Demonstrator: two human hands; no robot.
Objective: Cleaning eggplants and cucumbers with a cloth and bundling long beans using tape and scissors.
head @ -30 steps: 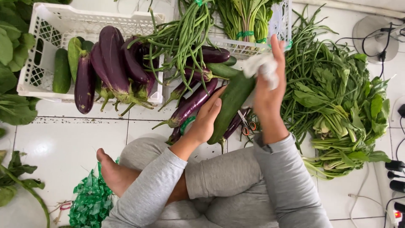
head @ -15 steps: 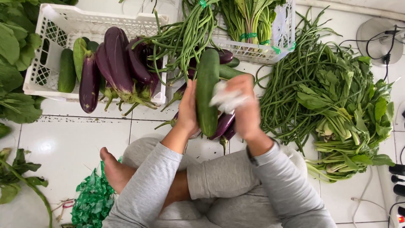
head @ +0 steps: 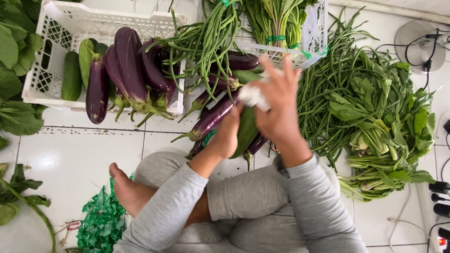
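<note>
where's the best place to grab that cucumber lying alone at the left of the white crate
Grip the cucumber around its middle, coming from above. It lies lengthwise with its top bare; the eggplants crowd its right, and the crate wall hems its left.

White tiled floor (head: 79, 154) carries everything. Left of the grips, a white crate (head: 108, 21) sits on it; beyond them, a second crate (head: 311, 28). Right of the grips, long beans (head: 323, 98) and leafy greens (head: 389, 122) lie heaped on the tiles. Below and left, a green net bag (head: 101, 222); far right, a power strip (head: 440, 197).
</note>
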